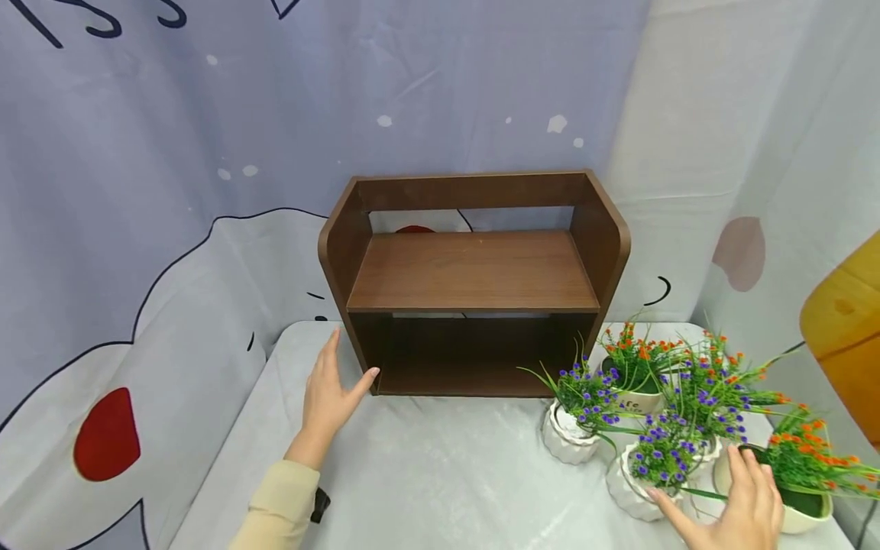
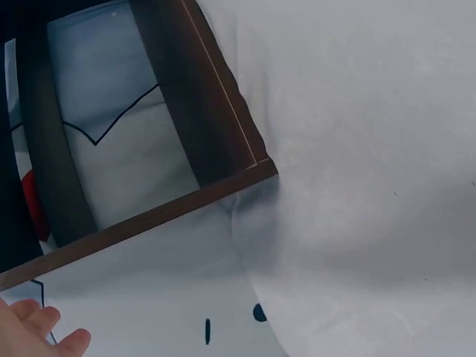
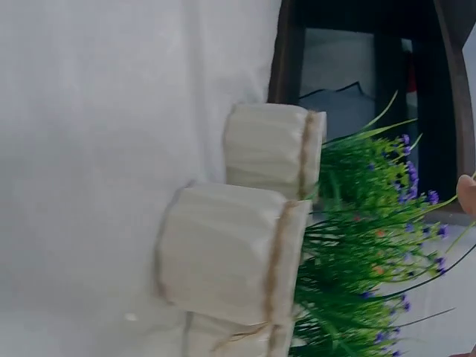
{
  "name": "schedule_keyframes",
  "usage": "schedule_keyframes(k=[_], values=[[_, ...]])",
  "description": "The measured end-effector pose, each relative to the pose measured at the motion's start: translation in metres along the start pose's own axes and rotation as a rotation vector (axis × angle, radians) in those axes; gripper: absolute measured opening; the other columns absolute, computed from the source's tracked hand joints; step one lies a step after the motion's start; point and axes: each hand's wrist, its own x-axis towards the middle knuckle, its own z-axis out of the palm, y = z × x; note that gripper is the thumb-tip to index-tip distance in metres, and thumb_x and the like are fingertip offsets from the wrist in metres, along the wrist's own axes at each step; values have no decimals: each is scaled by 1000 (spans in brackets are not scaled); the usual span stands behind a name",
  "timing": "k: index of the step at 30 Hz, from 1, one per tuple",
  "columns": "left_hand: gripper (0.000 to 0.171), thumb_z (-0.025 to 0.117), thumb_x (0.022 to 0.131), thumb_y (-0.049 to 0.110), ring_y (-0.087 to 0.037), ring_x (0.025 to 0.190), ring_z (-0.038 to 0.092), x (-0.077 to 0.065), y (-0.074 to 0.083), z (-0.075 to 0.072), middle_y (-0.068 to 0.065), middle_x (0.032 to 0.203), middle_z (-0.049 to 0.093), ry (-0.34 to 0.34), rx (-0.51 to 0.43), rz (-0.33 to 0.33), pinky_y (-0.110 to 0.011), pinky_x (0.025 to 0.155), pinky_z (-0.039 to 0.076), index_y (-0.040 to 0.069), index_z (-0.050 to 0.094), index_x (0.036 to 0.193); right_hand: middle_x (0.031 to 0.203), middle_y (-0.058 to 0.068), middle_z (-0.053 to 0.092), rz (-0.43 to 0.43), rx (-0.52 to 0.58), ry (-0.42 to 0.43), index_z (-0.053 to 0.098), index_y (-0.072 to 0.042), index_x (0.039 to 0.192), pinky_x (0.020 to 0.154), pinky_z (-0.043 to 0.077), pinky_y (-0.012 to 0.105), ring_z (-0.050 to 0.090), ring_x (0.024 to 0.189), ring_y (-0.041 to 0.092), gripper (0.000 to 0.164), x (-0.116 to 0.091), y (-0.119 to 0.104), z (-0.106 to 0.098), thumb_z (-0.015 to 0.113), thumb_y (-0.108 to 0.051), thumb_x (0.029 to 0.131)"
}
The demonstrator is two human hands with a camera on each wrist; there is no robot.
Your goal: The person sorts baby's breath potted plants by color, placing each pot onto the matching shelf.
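A dark brown two-tier wooden shelf stands at the back of the table. Just off its lower left side, my left hand is held with fingers extended and thumb spread, holding nothing. Over the plants at the front right is my right hand, its fingers extended and its thumb close to the front white pot of purple flowers. Another white pot of purple flowers sits behind it, nearer the shelf. Beside the right fingers is a cream pot with orange flowers. A fingertip of that hand shows at the right wrist view's edge.
Behind the front pots, a cream pot with lettering holds orange flowers, next to more purple flowers. White cloth covers the table. A printed curtain hangs behind the shelf and along the sides.
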Motion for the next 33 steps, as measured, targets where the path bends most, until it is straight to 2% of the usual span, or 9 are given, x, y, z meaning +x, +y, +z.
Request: schedule_keyframes(k=[6, 10, 17, 19, 21, 24, 26, 29, 33], values=[[90, 74, 83, 30, -37, 135, 37, 8, 0, -1, -19, 151, 32, -26, -70, -68, -56, 105, 39, 3, 21, 150, 123, 37, 49, 104, -42, 53, 45, 5, 135, 115, 22, 54, 38, 122, 53, 131, -12, 10, 5, 43, -97, 53], [88, 71, 86, 28, -34, 139, 31, 15, 0, 0, -17, 154, 26, -26, -144, -109, -54, 110, 34, 6, 18, 151, 117, 40, 48, 171, -72, 40, 46, 8, 133, 105, 30, 62, 42, 112, 55, 136, -19, 16, 8, 38, -100, 50], [84, 72, 85, 21, -34, 138, 32, 25, 1, 0, -15, 153, 28, 20, -251, -124, -51, 113, 31, 4, 22, 150, 118, 38, 54, 160, -52, 76, 52, 7, 129, 90, 38, 67, 48, 105, 56, 120, -48, 31, 22, 44, -91, 61], [82, 72, 85, 20, -35, 137, 33, 28, 2, 0, -16, 152, 30, 28, -275, -128, -53, 112, 31, 5, 23, 150, 117, 38, 54, 151, -40, 67, 53, 7, 129, 86, 40, 66, 49, 102, 55, 105, -55, 39, 26, 62, -77, 67], [81, 72, 85, 19, -36, 137, 34, 31, 2, 0, -17, 151, 31, 36, -303, -137, -55, 111, 31, 6, 24, 149, 115, 38, 56, 137, -58, 69, 54, 6, 128, 78, 42, 64, 51, 98, 53, 94, -62, 50, 34, 81, -57, 63], [79, 72, 86, 16, -36, 136, 35, 35, 2, 0, -18, 149, 34, 55, -352, -157, -56, 109, 33, 8, 25, 149, 110, 39, 57, 160, -112, 40, 56, 9, 125, 72, 44, 58, 52, 92, 52, 86, -70, 69, 44, 90, -19, 51], [79, 72, 85, 15, -36, 135, 36, 38, 2, -1, -18, 148, 35, 66, -378, -159, -56, 108, 33, 9, 26, 149, 109, 36, 59, 203, -153, 25, 57, 7, 125, 72, 44, 56, 54, 91, 51, 88, -77, 86, 54, 91, -15, 47], [78, 72, 85, 14, -36, 134, 37, 42, 4, -3, -20, 147, 37, 79, -393, -148, -56, 108, 34, 11, 27, 149, 107, 36, 59, 297, -194, -24, 56, 7, 125, 76, 44, 56, 54, 92, 51, 87, -84, 106, 64, 92, -22, 51], [77, 71, 86, 13, -36, 134, 38, 48, 7, -5, -20, 146, 38, 90, -388, -133, -56, 107, 36, 10, 27, 149, 111, 39, 56, 433, -273, -201, 53, 12, 123, 81, 43, 60, 53, 94, 53, 85, -71, 96, 58, 86, -34, 60]])
